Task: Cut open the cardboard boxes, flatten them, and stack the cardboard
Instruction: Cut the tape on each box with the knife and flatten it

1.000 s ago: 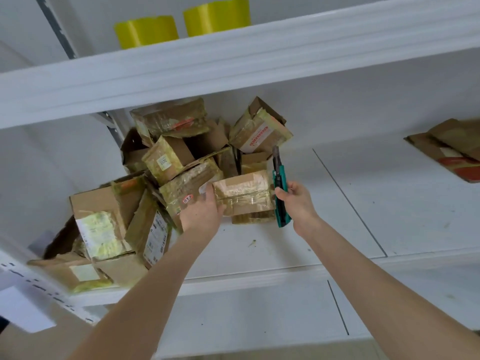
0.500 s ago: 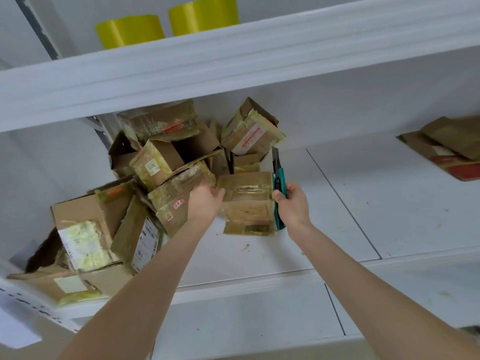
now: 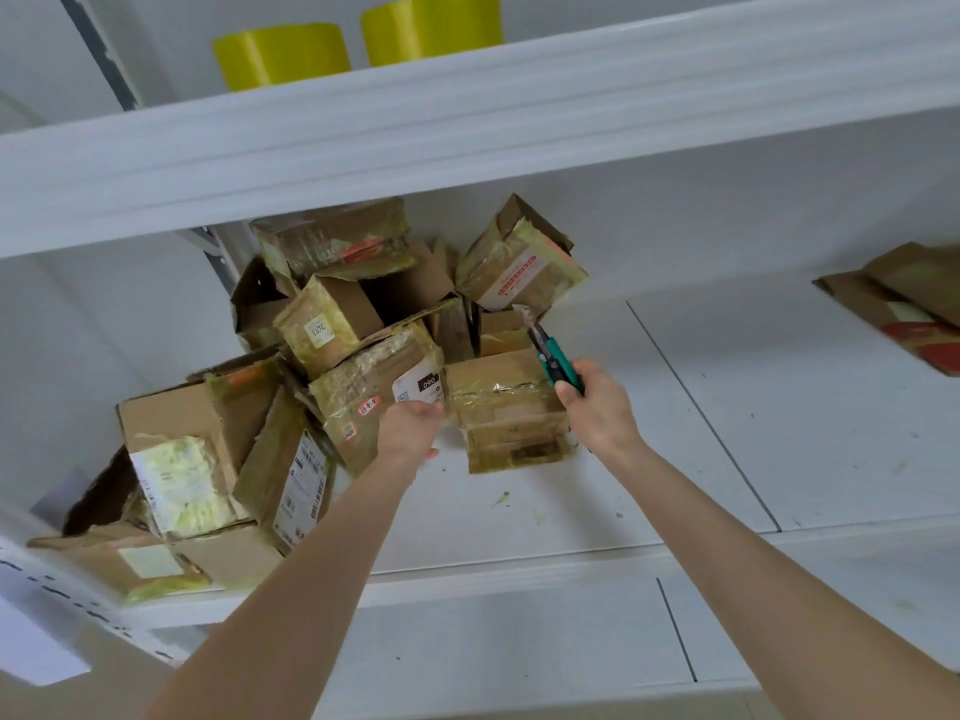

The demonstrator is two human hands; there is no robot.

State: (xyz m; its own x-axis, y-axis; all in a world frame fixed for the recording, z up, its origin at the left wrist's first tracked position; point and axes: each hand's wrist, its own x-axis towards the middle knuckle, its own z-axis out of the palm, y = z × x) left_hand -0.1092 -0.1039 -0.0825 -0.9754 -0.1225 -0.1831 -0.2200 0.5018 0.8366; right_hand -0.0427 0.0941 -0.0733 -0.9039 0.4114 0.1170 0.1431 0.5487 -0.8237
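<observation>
Holding the box: left hand (image 3: 410, 428) has its grip on the left edge of a small taped box (image 3: 506, 407), fingers curled onto it.
Knife hand: right hand (image 3: 597, 407) is wrapped tight round the teal handle of a utility knife (image 3: 553, 356). The blade is out, pointing up and away, right by the box's top right corner.
Where the box is: right edge of the pile (image 3: 322, 356) on the middle shelf (image 3: 675, 459). Can't tell if it's resting on the shelf or lifted a bit.
Readable stuff: white label (image 3: 421, 389) just above the left hand says "060" upside down. The small label (image 3: 318, 332) higher up looks like "0013" turned sideways, not sure. The red sticker (image 3: 369, 405) is too tiny to read.
Pile contents: brown corrugated boxes tumbled on each other, some flaps torn open and dark inside.
Texture: crumpled cardboard, loads of yellowed glossy tape.
Flat stuff: flattened cardboard (image 3: 904, 304) at the far right of the same shelf, well apart from the pile, with a red patch on it.
Up top: two yellow rolls (image 3: 283, 54) side by side on the upper shelf (image 3: 467, 122).
Shelf surface: white, scuffed, with yellowish scraps (image 3: 501, 498) in front of the box.
</observation>
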